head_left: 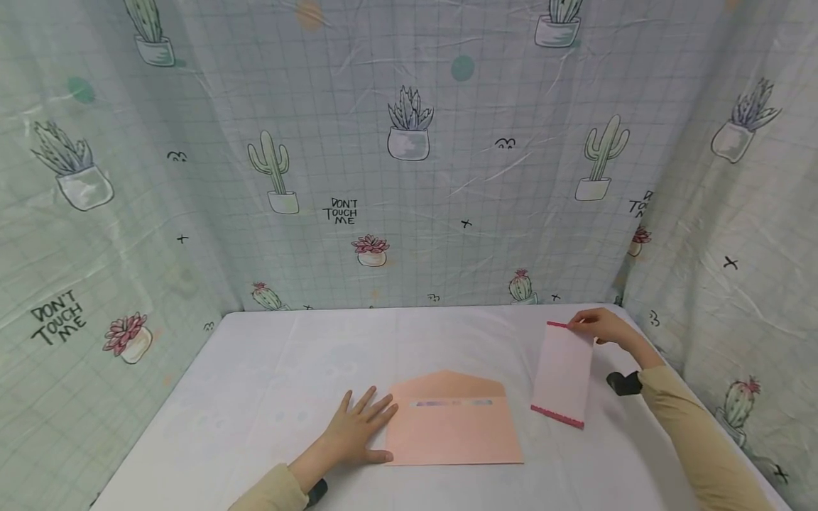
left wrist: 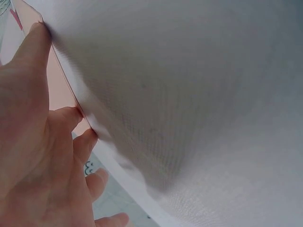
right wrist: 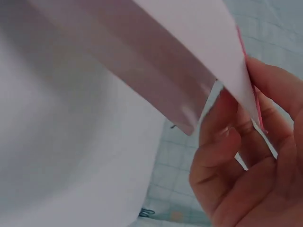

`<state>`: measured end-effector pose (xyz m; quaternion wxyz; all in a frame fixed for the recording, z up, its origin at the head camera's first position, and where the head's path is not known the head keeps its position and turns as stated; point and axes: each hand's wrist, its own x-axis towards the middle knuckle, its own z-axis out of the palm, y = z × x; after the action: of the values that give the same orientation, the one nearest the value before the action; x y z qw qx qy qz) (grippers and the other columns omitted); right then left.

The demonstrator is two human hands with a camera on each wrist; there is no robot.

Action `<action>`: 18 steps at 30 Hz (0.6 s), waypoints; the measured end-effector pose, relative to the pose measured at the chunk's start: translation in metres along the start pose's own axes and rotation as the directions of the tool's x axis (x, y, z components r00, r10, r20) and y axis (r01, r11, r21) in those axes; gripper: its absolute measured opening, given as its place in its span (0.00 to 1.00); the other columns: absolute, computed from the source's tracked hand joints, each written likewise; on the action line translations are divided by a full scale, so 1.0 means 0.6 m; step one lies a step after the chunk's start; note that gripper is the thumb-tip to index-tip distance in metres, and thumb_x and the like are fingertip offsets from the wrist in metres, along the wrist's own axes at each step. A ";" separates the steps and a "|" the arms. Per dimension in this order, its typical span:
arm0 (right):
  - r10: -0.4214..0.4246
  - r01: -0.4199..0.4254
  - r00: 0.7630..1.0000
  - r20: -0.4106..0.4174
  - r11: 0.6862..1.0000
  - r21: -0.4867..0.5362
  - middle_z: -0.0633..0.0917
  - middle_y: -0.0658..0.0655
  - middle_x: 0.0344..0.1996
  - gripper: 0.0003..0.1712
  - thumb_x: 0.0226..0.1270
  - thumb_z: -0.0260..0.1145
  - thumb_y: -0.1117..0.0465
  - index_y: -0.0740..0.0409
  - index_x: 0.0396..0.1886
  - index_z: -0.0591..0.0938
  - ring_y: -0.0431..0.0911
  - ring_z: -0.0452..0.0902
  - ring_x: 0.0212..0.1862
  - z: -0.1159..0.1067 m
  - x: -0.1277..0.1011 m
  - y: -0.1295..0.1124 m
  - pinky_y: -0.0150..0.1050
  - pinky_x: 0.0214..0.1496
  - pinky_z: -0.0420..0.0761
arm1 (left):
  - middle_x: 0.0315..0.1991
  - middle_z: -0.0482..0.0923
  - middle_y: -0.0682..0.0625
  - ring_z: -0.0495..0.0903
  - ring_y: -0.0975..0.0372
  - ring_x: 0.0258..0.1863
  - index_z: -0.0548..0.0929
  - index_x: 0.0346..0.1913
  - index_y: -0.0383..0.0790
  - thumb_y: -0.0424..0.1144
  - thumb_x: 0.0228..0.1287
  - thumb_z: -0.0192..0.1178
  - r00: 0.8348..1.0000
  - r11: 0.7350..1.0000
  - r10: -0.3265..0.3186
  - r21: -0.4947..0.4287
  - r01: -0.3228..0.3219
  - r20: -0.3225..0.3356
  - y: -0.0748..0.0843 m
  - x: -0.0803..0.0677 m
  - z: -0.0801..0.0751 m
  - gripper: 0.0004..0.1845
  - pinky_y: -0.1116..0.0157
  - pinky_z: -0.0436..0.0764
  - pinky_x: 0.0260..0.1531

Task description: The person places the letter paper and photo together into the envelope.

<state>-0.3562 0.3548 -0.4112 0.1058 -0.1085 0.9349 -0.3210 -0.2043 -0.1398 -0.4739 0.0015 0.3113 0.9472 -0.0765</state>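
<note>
A peach envelope [head_left: 454, 433] lies on the white table with its pointed flap [head_left: 444, 383] folded away at the far side. Colourful bits of something show along a slot below the flap. My left hand [head_left: 354, 429] is spread out, its fingertips and thumb touching the envelope's left edge, as the left wrist view also shows. To the right, my right hand [head_left: 603, 326] pinches the upper corner of a pale pink folded card [head_left: 562, 372] with red scalloped ends. The right wrist view shows the card [right wrist: 203, 38] tilted, its fold partly apart.
The white table [head_left: 268, 383] is enclosed at the back and both sides by a cactus-print curtain [head_left: 409, 191]. A black wrist device [head_left: 623, 384] sits under the right sleeve, and another [head_left: 316, 491] under the left.
</note>
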 end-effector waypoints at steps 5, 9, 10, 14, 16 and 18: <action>-0.033 0.018 0.995 0.093 0.987 0.160 0.78 0.54 0.38 0.27 0.61 0.55 0.43 0.61 0.46 0.76 0.43 0.68 0.34 -0.032 -0.020 0.003 0.36 0.33 0.75 | 0.67 0.58 0.52 0.55 0.49 0.67 0.61 0.66 0.49 0.68 0.51 0.48 1.000 1.000 -0.011 -0.011 0.011 0.013 0.002 0.000 -0.004 0.41 0.41 0.59 0.59; 0.028 -0.050 0.994 0.109 0.976 0.212 0.76 0.51 0.40 0.31 0.63 0.54 0.44 0.67 0.51 0.71 0.42 0.70 0.38 -0.041 -0.038 -0.013 0.38 0.40 0.76 | 0.67 0.58 0.51 0.55 0.49 0.67 0.61 0.66 0.48 0.68 0.51 0.48 1.000 1.000 -0.009 -0.024 0.010 0.014 0.002 0.000 -0.006 0.41 0.41 0.58 0.59; 0.035 -0.058 0.993 0.109 0.975 0.214 0.76 0.51 0.41 0.30 0.64 0.54 0.46 0.68 0.52 0.69 0.42 0.70 0.38 -0.042 -0.043 -0.019 0.39 0.41 0.77 | 0.67 0.58 0.51 0.55 0.48 0.67 0.61 0.66 0.48 0.68 0.51 0.48 1.000 1.000 -0.009 -0.029 0.009 0.016 0.002 0.000 -0.006 0.41 0.41 0.58 0.59; 0.025 -0.041 0.997 0.079 0.979 0.200 0.77 0.53 0.41 0.26 0.65 0.53 0.49 0.68 0.51 0.70 0.41 0.71 0.39 -0.044 -0.059 -0.038 0.45 0.46 0.78 | 0.67 0.58 0.51 0.55 0.48 0.67 0.60 0.66 0.48 0.68 0.51 0.48 0.999 0.999 -0.011 -0.031 0.012 0.031 0.003 0.000 -0.007 0.41 0.41 0.58 0.59; 0.014 -0.022 0.999 0.044 0.984 0.175 0.77 0.54 0.41 0.24 0.65 0.55 0.50 0.68 0.48 0.73 0.41 0.71 0.40 -0.044 -0.064 -0.048 0.48 0.47 0.78 | 0.67 0.58 0.51 0.55 0.49 0.67 0.60 0.66 0.48 0.68 0.51 0.48 0.999 0.999 -0.012 -0.033 0.014 0.036 0.003 0.000 -0.008 0.41 0.41 0.58 0.59; 0.011 -0.013 1.000 0.008 0.989 0.148 0.78 0.57 0.42 0.23 0.63 0.56 0.50 0.68 0.44 0.75 0.44 0.71 0.42 -0.044 -0.068 -0.059 0.49 0.46 0.77 | 0.67 0.58 0.51 0.55 0.49 0.67 0.60 0.66 0.48 0.68 0.51 0.48 0.999 0.999 -0.016 -0.032 0.017 0.037 0.003 0.000 -0.008 0.41 0.41 0.58 0.59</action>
<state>-0.3197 0.3541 -0.3636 0.1190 -0.0960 0.9087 -0.3884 -0.2029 -0.1374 -0.4691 0.0232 0.3022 0.9506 -0.0669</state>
